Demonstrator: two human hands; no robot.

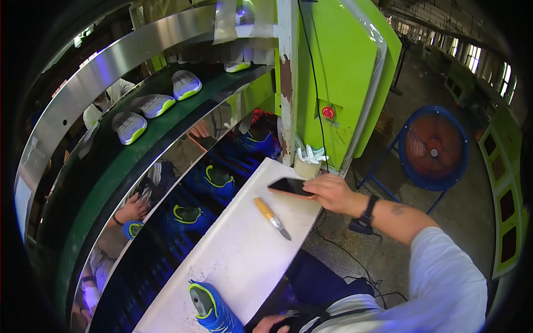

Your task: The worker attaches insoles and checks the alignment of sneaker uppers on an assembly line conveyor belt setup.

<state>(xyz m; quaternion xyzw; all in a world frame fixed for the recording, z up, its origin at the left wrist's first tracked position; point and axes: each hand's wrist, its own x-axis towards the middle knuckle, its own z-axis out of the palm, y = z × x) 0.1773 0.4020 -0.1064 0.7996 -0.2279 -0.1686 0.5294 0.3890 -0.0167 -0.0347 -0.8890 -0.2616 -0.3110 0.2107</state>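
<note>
My right hand (333, 193) is closed on the near end of a dark-screened smartphone (291, 187), at the far end of a white ledge (230, 250). On the ledge just short of the phone lies a knife (271, 217) with a wooden handle, its blade pointing toward me. A blue shoe upper (215, 312) with a yellow-green collar sits at the near end. Beside that shoe, at the lower edge, my left hand (270, 323) shows only in part; its fingers are mostly hidden.
Left of the ledge, several blue shoe uppers (214, 180) stand in a dark channel. Beyond it a green belt (105, 183) carries several grey-white soles (187, 84). A cup (307, 165) holding white items adjoins the green machine panel (338, 72). A blue floor fan (434, 149) stands right.
</note>
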